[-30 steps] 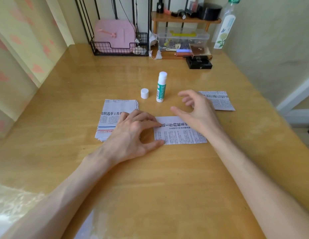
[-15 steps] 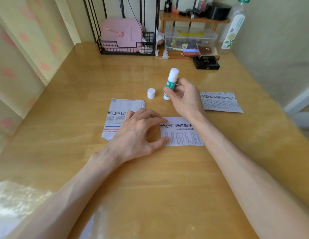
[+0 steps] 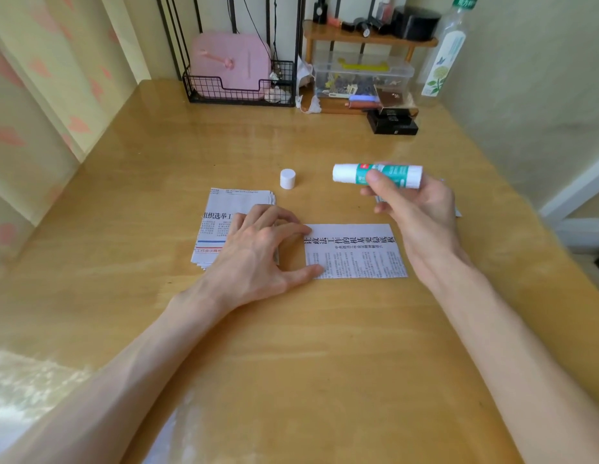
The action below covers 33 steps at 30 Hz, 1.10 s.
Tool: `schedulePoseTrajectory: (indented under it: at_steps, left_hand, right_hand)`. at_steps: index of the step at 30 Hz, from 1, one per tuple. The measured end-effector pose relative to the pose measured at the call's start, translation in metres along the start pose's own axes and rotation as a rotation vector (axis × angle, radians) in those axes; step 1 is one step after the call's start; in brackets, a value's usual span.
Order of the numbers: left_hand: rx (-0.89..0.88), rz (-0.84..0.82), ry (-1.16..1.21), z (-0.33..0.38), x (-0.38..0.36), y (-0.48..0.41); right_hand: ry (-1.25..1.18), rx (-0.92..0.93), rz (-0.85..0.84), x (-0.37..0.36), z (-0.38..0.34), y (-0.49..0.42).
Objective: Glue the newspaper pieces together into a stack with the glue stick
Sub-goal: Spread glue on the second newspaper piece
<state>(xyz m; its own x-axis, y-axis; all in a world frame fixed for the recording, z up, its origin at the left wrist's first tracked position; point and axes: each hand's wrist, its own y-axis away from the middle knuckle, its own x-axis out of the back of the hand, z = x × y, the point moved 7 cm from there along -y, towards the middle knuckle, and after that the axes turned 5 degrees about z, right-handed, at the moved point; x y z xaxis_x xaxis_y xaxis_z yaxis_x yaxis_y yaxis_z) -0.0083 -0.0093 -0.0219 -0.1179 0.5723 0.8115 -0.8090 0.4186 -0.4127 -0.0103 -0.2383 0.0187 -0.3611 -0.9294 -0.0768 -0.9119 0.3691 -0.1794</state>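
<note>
White-and-green glue stick [image 3: 378, 175] lies level in my right hand [image 3: 415, 209], pinched between the thumb and curled fingers [image 3: 383, 199] and held above the counter [image 3: 291, 346]. One white end points towards my left. Its cap [image 3: 287, 178] stands apart on the counter, just beyond my left fingertips. I see my left hand [image 3: 257, 249] lying flat with fingers spread, index and thumb tips touching the left edge of a single sheet [image 3: 358, 252]. That sheet lies flat, just nearer to me than the right fingers. A pile [image 3: 221, 222] of newspaper pieces sits under my left palm.
</note>
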Motion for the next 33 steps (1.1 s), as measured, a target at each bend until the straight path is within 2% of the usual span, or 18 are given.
schedulePoseTrajectory:
  at_steps: [5,9,12,19,33]
  left_hand:
    - [0.009,-0.012,0.007,-0.002,-0.001,0.000]
    - [0.006,-0.018,-0.014,-0.001,-0.001,-0.001]
    - [0.001,-0.015,-0.021,-0.002,-0.002,-0.002]
    - [-0.001,-0.013,-0.020,-0.002,-0.001,-0.001]
    - [0.044,-0.061,-0.031,-0.004,-0.003,-0.004]
  right_hand:
    - [0.155,0.089,-0.136,-0.016,0.000,0.013]
    - [0.376,0.194,-0.367,-0.035,0.007,0.028]
    - [0.468,0.214,-0.454,-0.042,0.009,0.036]
    - [0.579,0.333,-0.484,-0.049,0.010,0.044]
    - [0.650,0.357,-0.566,-0.054,0.007,0.054]
